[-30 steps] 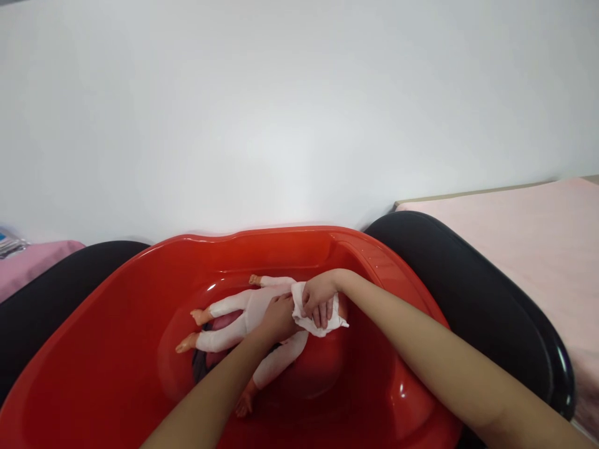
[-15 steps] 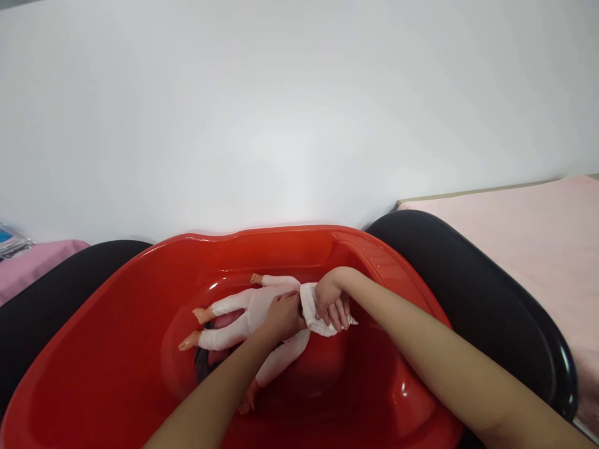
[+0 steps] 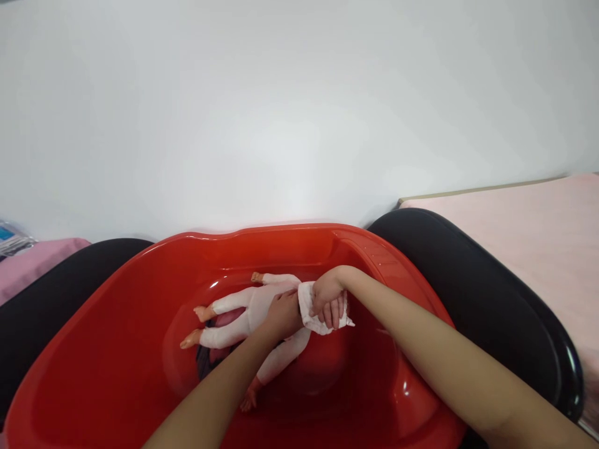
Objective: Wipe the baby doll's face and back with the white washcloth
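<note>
A baby doll (image 3: 257, 307) in a white suit lies in a red baby bathtub (image 3: 107, 324), its feet to the left. My left hand (image 3: 284, 312) is closed around the doll's upper chest near the neck, with the thumb on top. At the doll's head end, my right hand (image 3: 330, 300) presses a white cloth (image 3: 306, 305) down with bent fingers. Cloth and hand hide the doll's head and face. One doll arm stretches toward the far wall of the tub, the other toward me, partly behind my left forearm.
Something dark and pink (image 3: 216, 355) lies under the doll's legs. Black rounded surfaces (image 3: 449, 274) flank the tub. A pink-covered surface (image 3: 528, 231) is at the right, pink fabric (image 3: 42, 265) and a plastic packet (image 3: 14, 237) at the left. A white wall (image 3: 281, 112) stands behind.
My right hand has shifted slightly left with the cloth at the doll's head. The left hand and the doll stay almost in place.
</note>
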Action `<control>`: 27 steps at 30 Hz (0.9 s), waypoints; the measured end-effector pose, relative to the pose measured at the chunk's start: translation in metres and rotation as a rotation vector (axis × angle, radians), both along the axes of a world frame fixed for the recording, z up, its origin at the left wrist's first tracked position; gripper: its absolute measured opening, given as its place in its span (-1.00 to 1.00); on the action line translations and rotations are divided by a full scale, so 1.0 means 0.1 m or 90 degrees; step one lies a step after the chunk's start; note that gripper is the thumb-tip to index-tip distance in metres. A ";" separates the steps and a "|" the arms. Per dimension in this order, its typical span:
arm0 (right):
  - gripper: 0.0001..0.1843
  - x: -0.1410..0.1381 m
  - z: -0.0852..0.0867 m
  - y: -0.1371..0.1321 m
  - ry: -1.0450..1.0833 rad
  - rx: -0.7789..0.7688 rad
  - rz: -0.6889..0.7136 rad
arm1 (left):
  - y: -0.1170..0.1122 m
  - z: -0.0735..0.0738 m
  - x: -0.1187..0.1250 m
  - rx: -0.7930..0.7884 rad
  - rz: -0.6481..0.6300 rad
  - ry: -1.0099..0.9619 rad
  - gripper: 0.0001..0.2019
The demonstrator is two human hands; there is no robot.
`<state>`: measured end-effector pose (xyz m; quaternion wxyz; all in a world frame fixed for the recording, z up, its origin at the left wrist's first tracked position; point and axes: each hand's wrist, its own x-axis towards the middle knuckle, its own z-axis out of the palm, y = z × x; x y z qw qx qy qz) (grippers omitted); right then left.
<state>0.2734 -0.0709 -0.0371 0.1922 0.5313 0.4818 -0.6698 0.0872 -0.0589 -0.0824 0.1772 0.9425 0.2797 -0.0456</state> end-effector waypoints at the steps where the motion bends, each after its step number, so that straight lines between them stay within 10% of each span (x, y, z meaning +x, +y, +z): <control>1: -0.53 0.00 -0.01 0.00 -0.013 0.001 0.005 | 0.00 0.00 0.00 -0.004 -0.001 -0.005 -0.47; 27: -0.36 0.41 0.01 -0.10 0.075 0.088 -0.053 | 0.02 -0.08 0.03 -0.067 0.105 -0.018 -0.48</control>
